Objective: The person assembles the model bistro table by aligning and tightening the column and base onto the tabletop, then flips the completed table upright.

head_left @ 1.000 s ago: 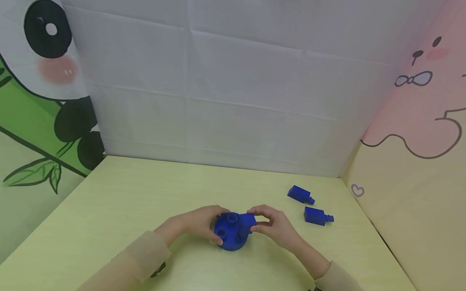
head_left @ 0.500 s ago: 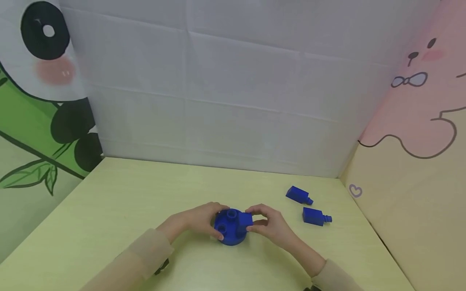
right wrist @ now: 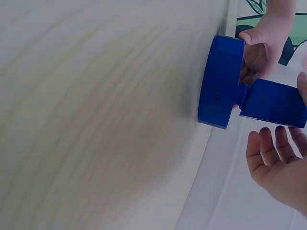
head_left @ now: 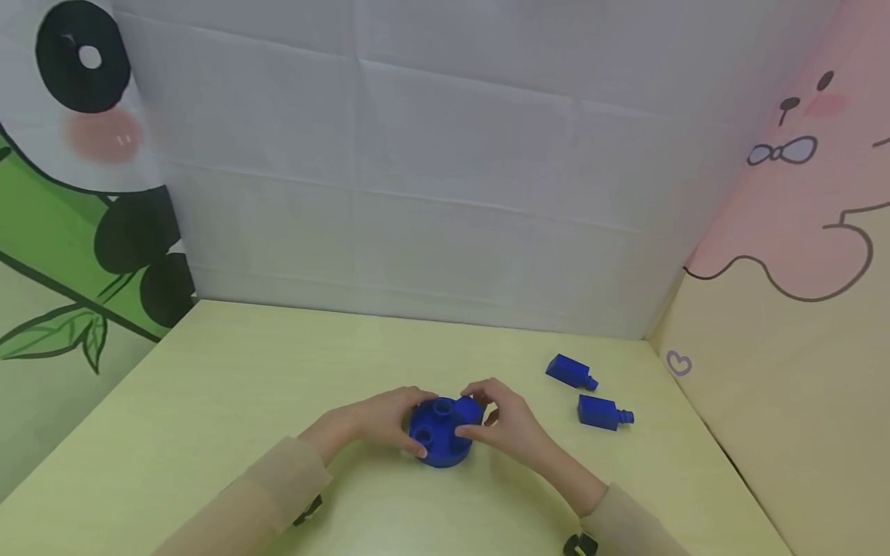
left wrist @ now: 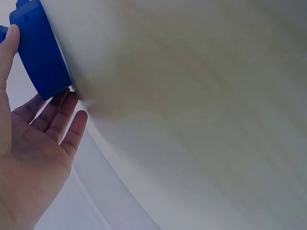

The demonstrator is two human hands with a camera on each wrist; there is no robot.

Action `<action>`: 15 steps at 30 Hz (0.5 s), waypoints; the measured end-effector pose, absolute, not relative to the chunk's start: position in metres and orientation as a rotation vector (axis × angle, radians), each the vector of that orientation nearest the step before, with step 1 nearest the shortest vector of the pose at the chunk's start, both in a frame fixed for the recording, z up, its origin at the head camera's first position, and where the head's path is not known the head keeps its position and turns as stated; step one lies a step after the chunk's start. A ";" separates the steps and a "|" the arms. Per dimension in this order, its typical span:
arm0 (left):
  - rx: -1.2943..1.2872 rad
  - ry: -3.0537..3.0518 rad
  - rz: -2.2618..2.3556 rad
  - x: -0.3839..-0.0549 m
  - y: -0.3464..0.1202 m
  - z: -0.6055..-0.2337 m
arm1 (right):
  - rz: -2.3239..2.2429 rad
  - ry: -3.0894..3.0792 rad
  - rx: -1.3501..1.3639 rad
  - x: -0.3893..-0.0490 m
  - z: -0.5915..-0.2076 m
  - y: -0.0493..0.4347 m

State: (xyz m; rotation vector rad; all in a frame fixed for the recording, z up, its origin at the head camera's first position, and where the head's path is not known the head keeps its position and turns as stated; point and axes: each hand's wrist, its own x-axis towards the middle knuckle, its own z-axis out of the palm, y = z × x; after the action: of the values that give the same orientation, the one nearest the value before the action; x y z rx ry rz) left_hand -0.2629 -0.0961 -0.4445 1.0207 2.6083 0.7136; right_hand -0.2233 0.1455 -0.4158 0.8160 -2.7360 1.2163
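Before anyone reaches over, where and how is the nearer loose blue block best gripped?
The nearer block is probably best gripped by its broad body, from above, across the long sides: it lies flat with nothing against it, and its stub, pointing right, is narrower.

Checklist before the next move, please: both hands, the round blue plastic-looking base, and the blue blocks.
1. Left hand steadying the round blue plastic-looking base: ok, thumb and fingers at its rim.
2. Right hand gripping the angular blue block: ok, pinched between thumb and fingers.
3. Block lined up over the base: ok, its narrow end faces the base.
4. Block fully seated: cannot tell, depth is hidden.
5. Two remaining open sockets unfilled: ok.
6. Two loose blue blocks placed: not ok, both lie on the table.
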 end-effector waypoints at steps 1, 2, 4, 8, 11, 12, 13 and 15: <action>1.019 2.611 0.716 -0.263 -0.096 -0.445 | 1.199 -2.736 0.808 -0.225 -0.417 0.145; 1.020 2.617 0.711 -0.263 -0.097 -0.445 | 1.184 -2.739 0.798 -0.226 -0.418 0.143; 1.015 2.626 0.703 -0.264 -0.097 -0.446 | 1.159 -2.751 0.767 -0.227 -0.418 0.141; 1.024 2.627 0.701 -0.265 -0.098 -0.448 | 1.142 -2.781 0.703 -0.226 -0.419 0.134; 1.042 2.630 0.697 -0.265 -0.098 -0.448 | 1.155 -2.797 0.649 -0.225 -0.420 0.129; 1.049 2.632 0.697 -0.265 -0.097 -0.448 | 1.161 -2.799 0.629 -0.225 -0.421 0.127; 1.056 2.634 0.694 -0.265 -0.097 -0.448 | 1.166 -2.801 0.607 -0.224 -0.422 0.126; 1.062 2.632 0.700 -0.264 -0.097 -0.447 | 1.180 -2.796 0.573 -0.223 -0.423 0.124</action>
State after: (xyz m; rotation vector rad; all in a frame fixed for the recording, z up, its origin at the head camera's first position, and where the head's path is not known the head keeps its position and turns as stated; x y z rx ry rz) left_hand -0.2642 -0.0965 -0.4473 1.0615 2.6317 0.7002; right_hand -0.2234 0.1236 -0.4228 0.5730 -2.7964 1.1797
